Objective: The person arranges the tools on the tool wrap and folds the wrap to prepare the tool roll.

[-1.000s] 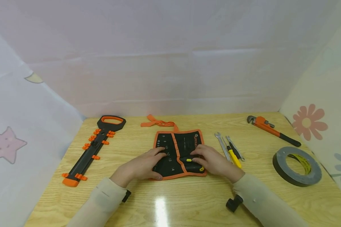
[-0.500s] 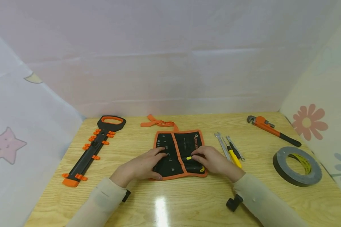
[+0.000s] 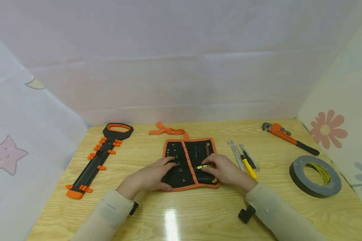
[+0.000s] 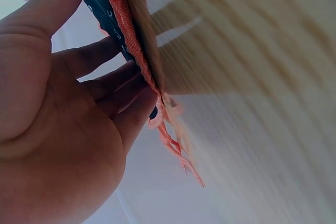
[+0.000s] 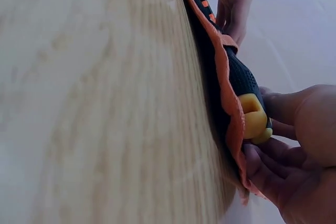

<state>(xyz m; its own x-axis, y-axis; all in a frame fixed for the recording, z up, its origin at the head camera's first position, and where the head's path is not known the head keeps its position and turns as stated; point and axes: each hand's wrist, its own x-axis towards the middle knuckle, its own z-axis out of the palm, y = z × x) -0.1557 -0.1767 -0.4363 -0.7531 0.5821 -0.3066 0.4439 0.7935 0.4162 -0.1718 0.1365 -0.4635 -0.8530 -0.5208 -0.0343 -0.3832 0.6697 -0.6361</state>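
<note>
A black fabric tool roll with orange edging and white printed numbers (image 3: 176, 179) lies unrolled mid-table on the pale wood-grain tabletop (image 3: 205, 214), its flat orange ribbon ties (image 3: 172, 131) trailing beyond its far edge. The left hand (image 3: 152, 174) rests on its left half, fingers loosely spread on the fabric and thumb on the near edge, unchanged from half a second earlier. The right hand (image 3: 227, 171) pinches a black tool with yellow parts (image 5: 252, 118) that lies over the roll's right half; how far it is tucked in, I cannot tell. Since the earlier frame, the thumb and fingertips have come a little further left onto the tool, and a second yellow patch now shows between them beside the first. Just right of this hand, the yellow-handled screwdriver (image 3: 249, 169) and the silver open-ended wrench nearest the roll (image 3: 236, 156) have stayed put, as have the orange pipe wrench with a black grip (image 3: 285, 136) and the wide grey tape roll (image 3: 333, 180) farther right.
</note>
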